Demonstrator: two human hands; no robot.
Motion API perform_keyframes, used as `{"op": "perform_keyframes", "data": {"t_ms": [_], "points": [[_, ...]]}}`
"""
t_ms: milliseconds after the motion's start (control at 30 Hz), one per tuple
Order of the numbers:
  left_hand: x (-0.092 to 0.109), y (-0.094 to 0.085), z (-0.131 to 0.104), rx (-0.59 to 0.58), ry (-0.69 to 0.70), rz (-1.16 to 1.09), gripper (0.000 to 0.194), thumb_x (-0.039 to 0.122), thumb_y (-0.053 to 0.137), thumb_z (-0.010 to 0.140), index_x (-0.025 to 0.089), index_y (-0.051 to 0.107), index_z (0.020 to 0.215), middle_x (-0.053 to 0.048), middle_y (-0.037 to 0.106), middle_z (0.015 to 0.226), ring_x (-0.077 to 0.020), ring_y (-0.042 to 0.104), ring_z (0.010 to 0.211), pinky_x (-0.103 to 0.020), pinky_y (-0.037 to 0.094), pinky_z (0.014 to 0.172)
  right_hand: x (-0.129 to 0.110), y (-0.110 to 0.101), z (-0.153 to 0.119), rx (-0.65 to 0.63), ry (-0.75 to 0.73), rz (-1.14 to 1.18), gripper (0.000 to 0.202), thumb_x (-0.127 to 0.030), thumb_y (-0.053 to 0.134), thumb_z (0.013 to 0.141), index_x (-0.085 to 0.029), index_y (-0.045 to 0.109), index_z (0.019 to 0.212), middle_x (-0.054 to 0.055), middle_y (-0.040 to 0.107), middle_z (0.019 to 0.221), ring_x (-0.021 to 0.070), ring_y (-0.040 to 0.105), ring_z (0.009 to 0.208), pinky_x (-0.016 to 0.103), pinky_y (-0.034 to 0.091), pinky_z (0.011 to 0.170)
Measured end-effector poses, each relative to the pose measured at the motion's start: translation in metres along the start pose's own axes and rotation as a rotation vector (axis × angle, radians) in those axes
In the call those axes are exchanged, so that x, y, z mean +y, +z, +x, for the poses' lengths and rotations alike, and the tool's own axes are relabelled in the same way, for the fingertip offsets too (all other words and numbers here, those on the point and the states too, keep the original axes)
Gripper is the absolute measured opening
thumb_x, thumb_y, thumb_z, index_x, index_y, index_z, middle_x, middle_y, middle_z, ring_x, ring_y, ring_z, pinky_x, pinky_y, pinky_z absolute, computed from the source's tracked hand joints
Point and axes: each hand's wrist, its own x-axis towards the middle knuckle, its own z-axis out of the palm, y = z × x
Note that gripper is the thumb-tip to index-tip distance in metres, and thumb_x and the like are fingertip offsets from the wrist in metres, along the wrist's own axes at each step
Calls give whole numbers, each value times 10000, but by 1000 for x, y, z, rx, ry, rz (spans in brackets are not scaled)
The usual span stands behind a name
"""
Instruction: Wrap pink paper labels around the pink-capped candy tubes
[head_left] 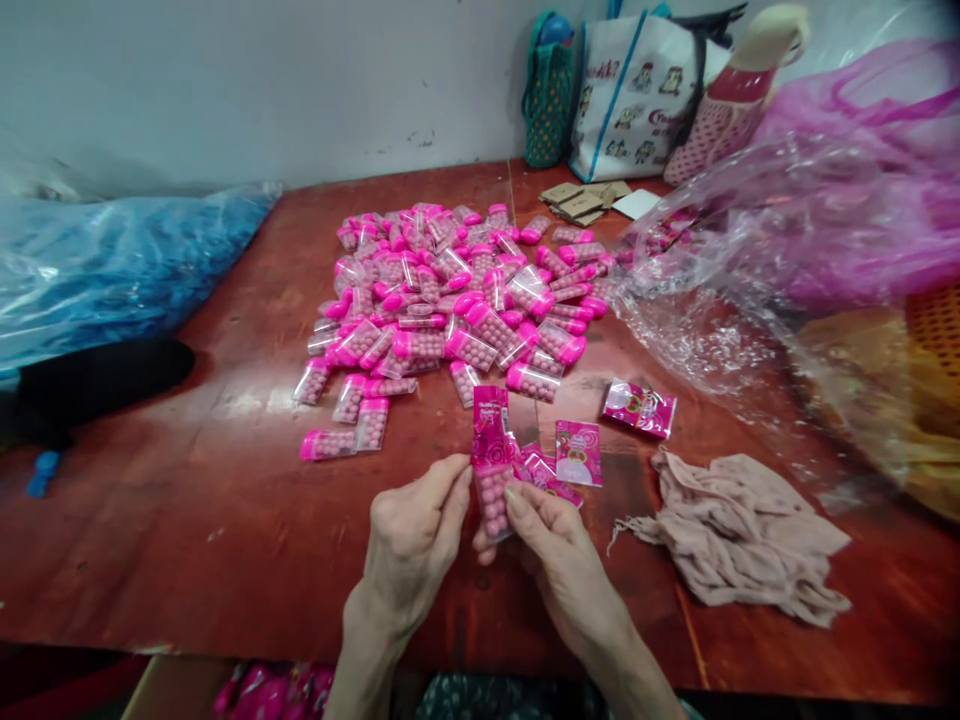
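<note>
Head view: right-hand fingers (523, 508) on bead-filled clear container (493, 500)

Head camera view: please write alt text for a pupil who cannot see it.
A person's right hand holds a clear container of pink balls with a magenta wrapper at its top, the left hand close beside it. Beyond, a heap of pink-capped containers lies on a reddish table; a crumpled beige cloth lies at right.

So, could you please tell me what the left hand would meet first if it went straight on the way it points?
Most likely the pink wrapper atop the clear container in the right hand; the left hand looks close beside it, perhaps touching.
</note>
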Motion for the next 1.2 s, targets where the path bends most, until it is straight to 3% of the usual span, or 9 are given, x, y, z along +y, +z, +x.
{"op": "perform_keyframes", "data": {"t_ms": [200, 333, 567, 700, 800, 933, 1033, 1200], "points": [[1, 3, 5, -39, -21, 27, 152, 180, 496, 834, 161, 623, 752, 15, 646, 568, -86, 583, 450, -164, 426, 509, 2, 2, -2, 32, 18, 42, 224, -343, 582, 834, -133, 638, 779, 7, 617, 628, 108, 574, 533, 226, 458, 523], [6, 4, -3, 16, -94, 35, 119, 198, 523, 816, 172, 622, 755, 42, 619, 508, -76, 540, 386, -161, 412, 467, 9, 7, -6, 91, -31, 68, 196, -326, 571, 845, -146, 639, 811, -2, 615, 604, 112, 572, 535, 220, 458, 511], [21, 15, -21, 180, -344, -141, 76, 175, 564, 783, 191, 633, 754, 55, 654, 532, -87, 579, 424, -152, 444, 460, 18, 7, -11, 154, -119, 68, 133, -261, 535, 879, -178, 635, 852, 3, 628, 697, 101, 583, 619, 188, 464, 528], [25, 20, -24, 154, -447, -195, 111, 196, 556, 776, 191, 639, 701, 54, 617, 458, -99, 557, 385, -174, 446, 432, 17, 6, -13, 189, -117, 72, 149, -278, 524, 883, -167, 606, 826, 8, 620, 725, 86, 571, 570, 185, 463, 506], [19, 20, -24, 120, -528, -266, 125, 206, 548, 780, 190, 642, 699, 49, 630, 471, -103, 564, 388, -177, 450, 426, 15, 8, -11, 118, -47, 64, 176, -325, 518, 879, -163, 564, 828, 0, 596, 706, 65, 533, 463, 180, 437, 426], [15, 18, -20, 63, -472, -251, 119, 193, 559, 777, 188, 645, 695, 55, 632, 465, -84, 546, 370, -149, 414, 399, 13, 10, -10, -53, 39, 49, 203, -363, 478, 894, -175, 502, 820, -45, 519, 618, 28, 411, 351, 158, 378, 351], [18, 17, -19, 19, -427, -220, 139, 181, 546, 777, 182, 634, 669, 56, 623, 454, -76, 536, 365, -144, 396, 395, 15, 10, -11, 13, 31, -4, 230, -374, 450, 905, -184, 472, 778, -77, 447, 556, 12, 308, 327, 138, 328, 326], [19, 23, -30, 79, -399, -109, 130, 182, 547, 758, 187, 633, 661, 65, 583, 400, -84, 506, 330, -168, 404, 413, 19, 9, -14, 114, -7, -169, 272, -390, 452, 898, -181, 455, 723, -86, 388, 520, 20, 314, 350, 124, 263, 314]]}}
